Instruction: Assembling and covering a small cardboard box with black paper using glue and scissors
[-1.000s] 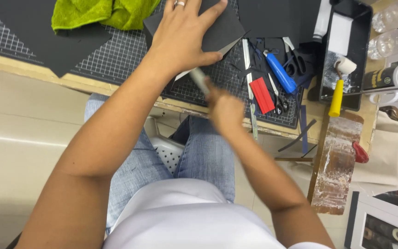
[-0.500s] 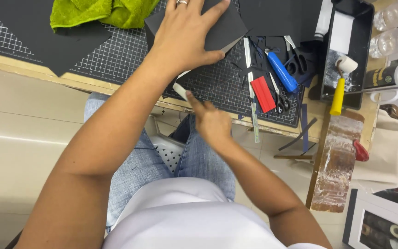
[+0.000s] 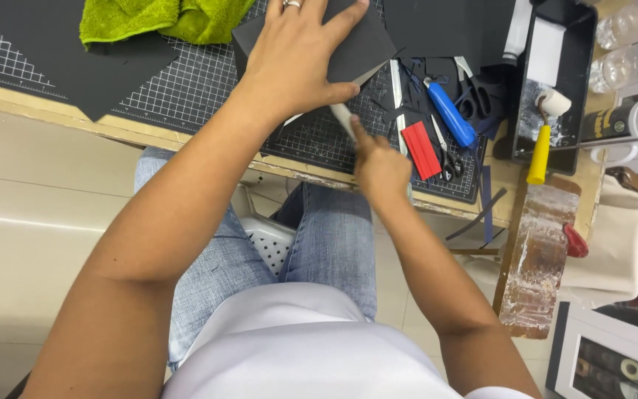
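My left hand [image 3: 297, 59] lies flat, fingers spread, on a dark grey sheet of card [image 3: 367, 44] that rests on the black gridded cutting mat [image 3: 179, 89]. A ring shows on one finger. My right hand [image 3: 379, 166] is closed around a slim pale-handled cutting tool [image 3: 342, 118], whose tip meets the lower right edge of the card just below my left thumb. The index finger lies along the tool.
A green cloth [image 3: 156, 18] lies at the mat's top. Right of my hands are a red block [image 3: 422, 150], a blue-handled tool [image 3: 450, 114], scissors [image 3: 474, 100], a yellow-handled roller [image 3: 540, 140] in a black tray [image 3: 555, 81], a white mug [image 3: 629, 125]. Black offcuts [image 3: 83, 66] cover the left.
My right hand has moved left and then up and right along the card's lower edge with the tool. My left hand has stayed pressed on the card.
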